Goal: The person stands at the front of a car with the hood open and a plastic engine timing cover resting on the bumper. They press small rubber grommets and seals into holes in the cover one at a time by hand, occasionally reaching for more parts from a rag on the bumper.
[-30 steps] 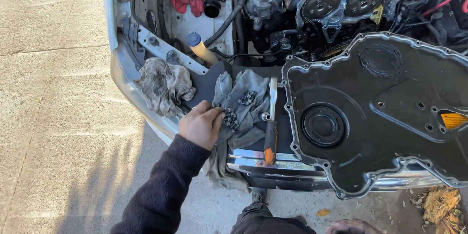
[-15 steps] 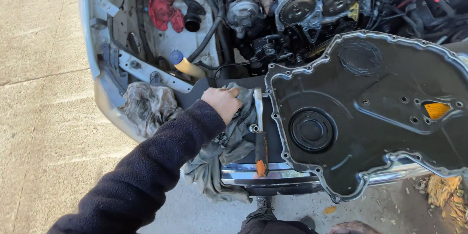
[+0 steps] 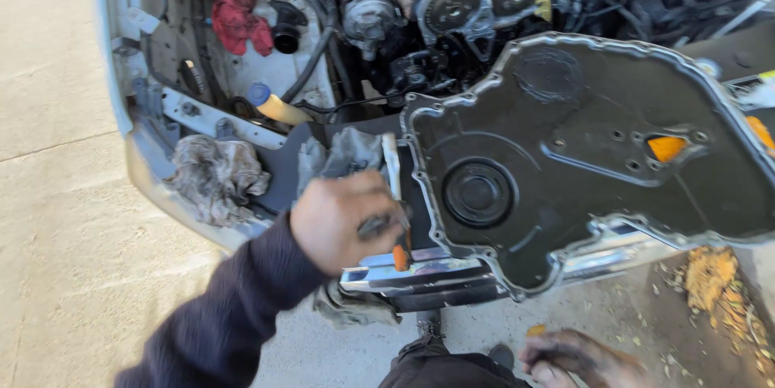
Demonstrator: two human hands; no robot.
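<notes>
The left hand [image 3: 343,226] is curled around the orange-tipped scraper tool [image 3: 397,210] that lies on the chrome bumper [image 3: 420,275] just beside the black engine front cover [image 3: 581,162], though motion blur hides how firm the grip is. The right hand [image 3: 577,360] hangs low by the knee, fingers loosely bent and holding nothing. A careless lift could drag the grey rag [image 3: 339,158] along or nudge the overhanging cover off onto the concrete.

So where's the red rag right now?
The red rag sits top left in the head view, inside the engine bay, beside a black hose end.
</notes>
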